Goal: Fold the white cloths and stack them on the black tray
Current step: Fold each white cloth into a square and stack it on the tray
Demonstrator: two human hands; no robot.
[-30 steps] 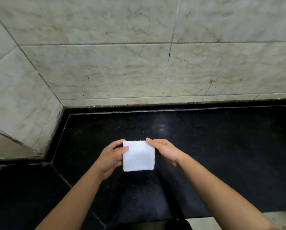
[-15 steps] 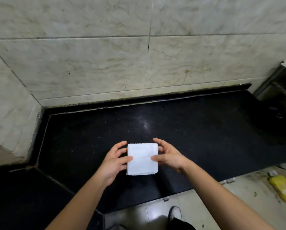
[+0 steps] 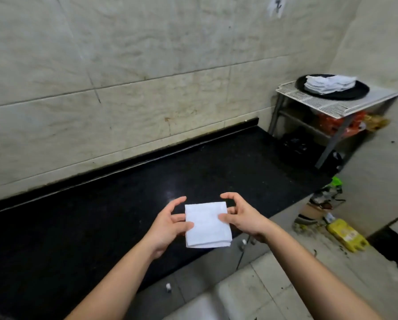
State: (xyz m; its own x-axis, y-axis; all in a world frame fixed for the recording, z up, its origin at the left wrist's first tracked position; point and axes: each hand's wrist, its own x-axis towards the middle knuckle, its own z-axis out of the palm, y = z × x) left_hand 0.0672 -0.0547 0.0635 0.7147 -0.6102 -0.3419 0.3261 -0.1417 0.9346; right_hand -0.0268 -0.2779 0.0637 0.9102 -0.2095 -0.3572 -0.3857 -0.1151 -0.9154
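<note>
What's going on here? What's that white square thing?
A person is holding a folded white cloth over the black counter. The left hand pinches its left edge and the right hand pinches its right edge. Off to the right, a black tray sits on a white rack with a pile of cloths on it. This cloth has not reached the tray yet.

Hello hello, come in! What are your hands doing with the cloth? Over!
Left hand and right hand both pinch the folded white cloth above the black counter. Black tray far right on white rack, cloth pile on it. Nothing visibly between.
</note>
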